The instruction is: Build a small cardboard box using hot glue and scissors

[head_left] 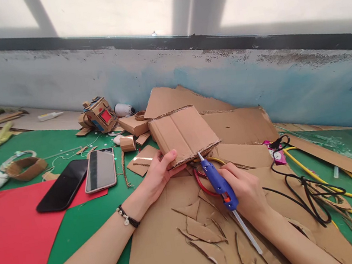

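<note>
Open green surface (78, 226) lies left of the forearm; two phones (81, 180) crowd farther back, and a tangled black cord (305, 188) blocks the right.

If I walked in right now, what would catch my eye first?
Probably the blue glue gun in the right hand, its tip at the edge of the cardboard piece that the left hand steadies. Farther left, two phones lie by a red sheet.
</note>
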A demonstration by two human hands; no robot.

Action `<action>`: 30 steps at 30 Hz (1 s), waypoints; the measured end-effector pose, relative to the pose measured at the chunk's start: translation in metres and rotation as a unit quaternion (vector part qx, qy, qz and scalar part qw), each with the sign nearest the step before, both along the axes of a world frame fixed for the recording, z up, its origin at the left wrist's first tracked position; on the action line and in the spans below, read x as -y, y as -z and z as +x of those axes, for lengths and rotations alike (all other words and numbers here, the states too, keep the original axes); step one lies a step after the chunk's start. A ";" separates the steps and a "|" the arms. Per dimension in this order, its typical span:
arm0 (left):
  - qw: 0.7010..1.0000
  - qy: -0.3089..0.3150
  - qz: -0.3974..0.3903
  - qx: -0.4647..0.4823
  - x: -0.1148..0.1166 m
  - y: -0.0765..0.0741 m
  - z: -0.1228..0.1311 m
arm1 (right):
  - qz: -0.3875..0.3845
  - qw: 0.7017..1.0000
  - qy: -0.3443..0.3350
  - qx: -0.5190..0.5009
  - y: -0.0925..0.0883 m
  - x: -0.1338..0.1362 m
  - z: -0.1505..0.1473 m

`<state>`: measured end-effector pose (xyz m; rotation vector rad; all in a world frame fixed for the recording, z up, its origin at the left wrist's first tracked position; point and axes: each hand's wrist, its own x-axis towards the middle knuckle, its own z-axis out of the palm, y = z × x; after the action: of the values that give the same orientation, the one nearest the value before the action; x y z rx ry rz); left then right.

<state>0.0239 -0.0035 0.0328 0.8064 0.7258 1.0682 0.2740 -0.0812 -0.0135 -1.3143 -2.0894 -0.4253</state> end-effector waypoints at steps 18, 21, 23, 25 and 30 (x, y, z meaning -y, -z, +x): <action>1.000 0.000 -0.001 0.006 -0.001 0.001 -0.001 | 0.023 1.000 0.001 0.000 -0.010 0.001 -0.006; 1.000 0.001 -0.001 0.010 -0.001 0.001 -0.001 | 0.025 1.000 -0.001 0.001 -0.011 0.000 -0.007; 1.000 0.001 0.001 0.011 0.000 0.001 -0.001 | 0.024 1.000 0.000 0.000 -0.011 0.000 -0.007; 1.000 0.002 0.002 0.009 -0.001 0.001 -0.001 | 0.021 1.000 -0.002 -0.001 -0.009 0.001 -0.007; 1.000 0.003 0.003 0.009 0.000 0.000 -0.002 | -0.007 0.997 0.030 -0.069 -0.001 -0.001 -0.003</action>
<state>0.0224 -0.0035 0.0324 0.8030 0.7047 1.0723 0.2713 -0.0797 -0.0125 -1.3773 -1.9476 -0.3349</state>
